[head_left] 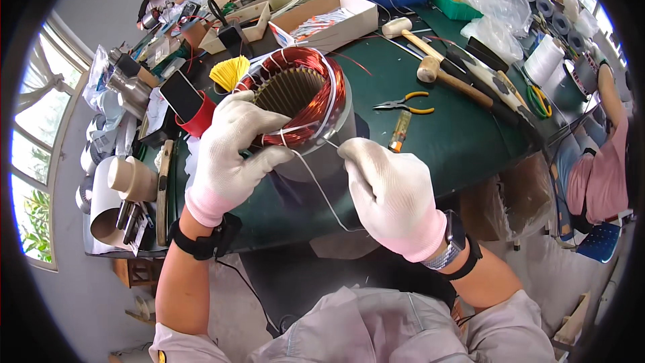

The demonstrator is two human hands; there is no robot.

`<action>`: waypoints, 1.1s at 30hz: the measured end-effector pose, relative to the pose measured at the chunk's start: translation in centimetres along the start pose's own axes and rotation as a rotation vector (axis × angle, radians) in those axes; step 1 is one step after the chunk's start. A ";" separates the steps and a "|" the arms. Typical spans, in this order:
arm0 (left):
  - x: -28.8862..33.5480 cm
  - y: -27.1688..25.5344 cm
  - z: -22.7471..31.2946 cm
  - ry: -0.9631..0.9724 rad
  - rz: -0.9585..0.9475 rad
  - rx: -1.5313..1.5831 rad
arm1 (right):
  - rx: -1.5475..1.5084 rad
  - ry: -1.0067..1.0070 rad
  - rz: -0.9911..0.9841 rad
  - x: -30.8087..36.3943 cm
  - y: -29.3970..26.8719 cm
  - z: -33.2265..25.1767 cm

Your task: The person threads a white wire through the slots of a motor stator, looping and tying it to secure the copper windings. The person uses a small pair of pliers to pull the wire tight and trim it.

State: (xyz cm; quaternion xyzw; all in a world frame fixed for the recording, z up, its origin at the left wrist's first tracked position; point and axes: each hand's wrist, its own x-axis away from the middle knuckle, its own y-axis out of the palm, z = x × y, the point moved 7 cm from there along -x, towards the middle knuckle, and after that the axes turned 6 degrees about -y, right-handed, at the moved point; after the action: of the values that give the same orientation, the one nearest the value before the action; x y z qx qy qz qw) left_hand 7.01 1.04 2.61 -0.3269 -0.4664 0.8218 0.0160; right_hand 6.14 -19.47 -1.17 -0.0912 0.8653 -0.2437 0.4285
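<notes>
Copper coil, eleven o'clock of centre. Left hand, at its eight: thumb and forefinger gripping the rim. Right hand, at five: fingertips pinching a thin pin or strand. White cord, at six: steady tension should prevent slack.

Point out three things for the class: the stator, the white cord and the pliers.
stator (290, 90): head view, on its slotted inner wall
white cord (322, 189): head view, on its hanging stretch
pliers (399, 104): head view, near the pivot
</notes>
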 end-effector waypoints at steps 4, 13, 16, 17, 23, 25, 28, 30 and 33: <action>0.0 0.2 0.0 -0.027 -0.024 0.006 | 0.042 -0.029 -0.061 -0.3 0.4 0.0; -0.1 0.1 0.2 -0.047 -0.038 -0.012 | -0.140 0.051 -0.256 -0.9 0.3 0.3; -0.4 0.1 0.7 -0.022 -0.014 -0.014 | -0.087 -0.048 -0.222 -0.8 0.6 -0.6; -0.6 0.1 1.0 -0.009 -0.010 -0.007 | -0.038 -0.075 -0.210 -0.8 0.7 -1.0; -1.2 -0.3 1.6 -0.059 -0.073 -0.020 | -0.322 0.201 -0.169 -1.2 1.9 0.9; -1.9 0.2 1.6 -0.072 -0.170 -0.033 | -0.362 0.294 -0.169 -1.2 2.4 1.8; -2.9 0.7 1.6 0.002 -0.334 -0.102 | -0.376 0.395 -0.137 -1.8 2.7 2.4; -3.2 0.9 1.1 -0.004 -0.433 -0.165 | -0.456 0.631 -0.149 -1.5 2.9 3.2; -3.3 0.7 1.2 0.100 -0.324 -0.165 | -0.249 0.335 -0.084 -1.5 2.1 2.6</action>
State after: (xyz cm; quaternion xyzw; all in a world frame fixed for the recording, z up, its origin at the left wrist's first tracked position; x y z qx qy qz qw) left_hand 9.12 -1.39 4.22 -0.2882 -0.5775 0.7500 0.1445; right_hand 9.21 -18.02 -2.55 -0.1376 0.9432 -0.1645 0.2536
